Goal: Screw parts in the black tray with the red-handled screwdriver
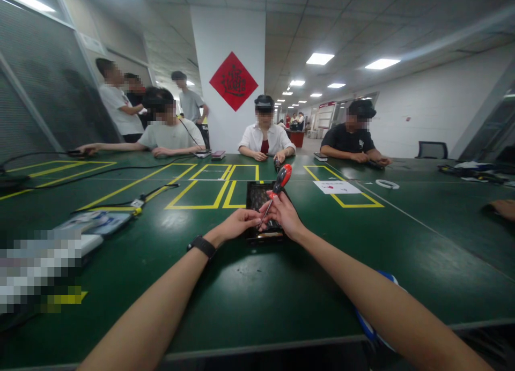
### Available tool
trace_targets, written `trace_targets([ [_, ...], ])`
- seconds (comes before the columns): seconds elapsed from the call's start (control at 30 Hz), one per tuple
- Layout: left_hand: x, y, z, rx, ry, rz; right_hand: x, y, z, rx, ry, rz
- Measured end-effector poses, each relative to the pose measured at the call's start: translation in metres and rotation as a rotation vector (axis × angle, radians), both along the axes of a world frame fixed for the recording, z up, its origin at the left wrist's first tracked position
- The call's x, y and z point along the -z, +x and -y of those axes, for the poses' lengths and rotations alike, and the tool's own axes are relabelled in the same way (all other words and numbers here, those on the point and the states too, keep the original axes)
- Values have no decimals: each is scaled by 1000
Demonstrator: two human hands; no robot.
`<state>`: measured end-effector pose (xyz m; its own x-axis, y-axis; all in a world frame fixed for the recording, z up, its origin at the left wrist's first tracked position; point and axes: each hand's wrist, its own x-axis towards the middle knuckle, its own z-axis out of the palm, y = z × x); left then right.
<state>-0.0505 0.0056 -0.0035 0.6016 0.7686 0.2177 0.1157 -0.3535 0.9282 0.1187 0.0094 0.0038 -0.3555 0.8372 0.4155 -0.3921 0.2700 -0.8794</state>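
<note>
A screwdriver (282, 179) with a red and black handle leans in my right hand (286, 216), its fingers closed round the lower handle and upper shaft. The thin metal shaft slants down to the left. My left hand (240, 222), with a dark band on the wrist, is pinched close by the shaft's lower end. Whatever lies between those fingertips is too small to make out. Both hands are over a black open box (265, 241) on the green table. Small dark contents show inside it, partly covered by my hands.
Yellow tape outlines (193, 206) mark the green table (241, 296). A printed white sheet (337, 187) and a white ring (387, 184) lie to the right. Packaged items with a black cable (116, 213) lie at left. Several people sit across the table, some wearing headsets.
</note>
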Motion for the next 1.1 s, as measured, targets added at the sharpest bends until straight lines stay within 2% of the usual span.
trace_targets([
  [0.2, 8, 2, -3, -143, 42, 11, 0, -1, 1, 1, 28, -13],
  [0.43, 1, 0, 0, -2, -26, 32, -2, 1, 2, 1, 1, -12],
  [0.67, 8, 2, -3, -146, 62, 10, -3, 1, 1, 17, 0, -25],
  [0.93, 8, -1, -4, -18, 9, 8, -1, 1, 1, -26, 9, -22],
  [1.1, 10, 3, -4, -148, 61, 6, -1, 1, 1, 0, 19, -39],
])
